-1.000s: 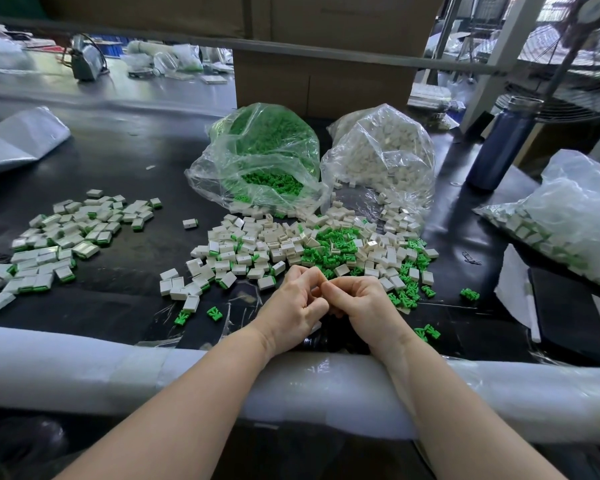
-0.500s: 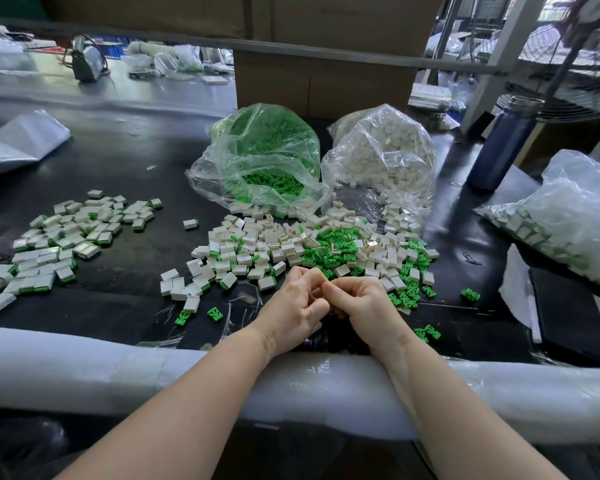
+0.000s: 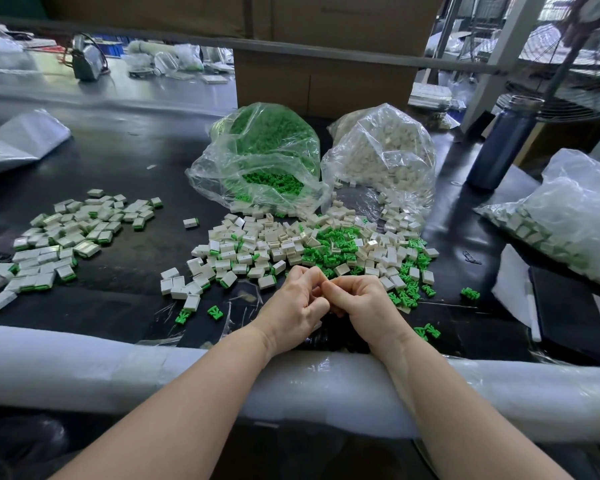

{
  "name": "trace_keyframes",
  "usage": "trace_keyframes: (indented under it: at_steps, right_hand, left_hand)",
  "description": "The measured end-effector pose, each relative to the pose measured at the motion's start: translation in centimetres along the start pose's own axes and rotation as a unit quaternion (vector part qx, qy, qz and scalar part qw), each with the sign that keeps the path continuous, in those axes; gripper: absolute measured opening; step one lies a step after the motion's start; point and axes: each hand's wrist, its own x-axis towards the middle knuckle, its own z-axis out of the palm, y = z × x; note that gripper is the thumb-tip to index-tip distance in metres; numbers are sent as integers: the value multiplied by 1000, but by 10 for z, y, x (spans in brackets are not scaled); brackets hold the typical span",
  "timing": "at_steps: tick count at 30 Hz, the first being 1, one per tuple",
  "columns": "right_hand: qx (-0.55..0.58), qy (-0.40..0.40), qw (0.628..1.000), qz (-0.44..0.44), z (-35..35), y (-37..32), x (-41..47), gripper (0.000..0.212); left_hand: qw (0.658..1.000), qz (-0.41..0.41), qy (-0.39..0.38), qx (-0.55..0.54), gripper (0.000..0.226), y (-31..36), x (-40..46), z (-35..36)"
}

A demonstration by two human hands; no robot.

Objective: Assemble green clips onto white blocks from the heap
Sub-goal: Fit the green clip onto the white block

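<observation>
Both hands are held close together at the near edge of the black table (image 3: 118,161), wrists resting on the white foam padding (image 3: 84,362) that wraps the table edge. The left hand (image 3: 297,308) and the right hand (image 3: 364,303) are seen with fingers curled inward and fingertips meeting; whatever is pinched between them is hidden by the fingers, so it cannot be told what is held. Just beyond the hands the heap (image 3: 291,244) of loose white blocks and green clips is spread on the table. Behind it, a clear bag of green clips (image 3: 260,157) and a clear bag of white blocks (image 3: 381,157) are set side by side, touching. A pile of finished blocks (image 3: 59,240) with green edges is laid out at the far left, well apart from the heap. A dark blue bottle (image 3: 503,143) is stood upright at the right, and brown cartons (image 3: 326,64) are stacked behind the bags. No readable writing, label or brand can be made out on any item.
</observation>
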Motion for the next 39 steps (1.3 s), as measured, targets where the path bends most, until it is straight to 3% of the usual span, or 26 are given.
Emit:
trace_keyframes:
  at_steps: [18, 23, 39]
  right_hand:
    - [6, 10, 1000, 4, 0, 3, 1, 23]
    - [27, -9, 1000, 8, 1, 2, 1, 22]
    - [-2, 7, 1000, -1, 1, 2, 1, 26]
  left_hand:
    - [1000, -3, -10, 9, 15, -4, 2, 1]
    - [1000, -7, -2, -9, 31, -3, 2, 0]
    - [1000, -4, -16, 22, 3, -2, 2, 1]
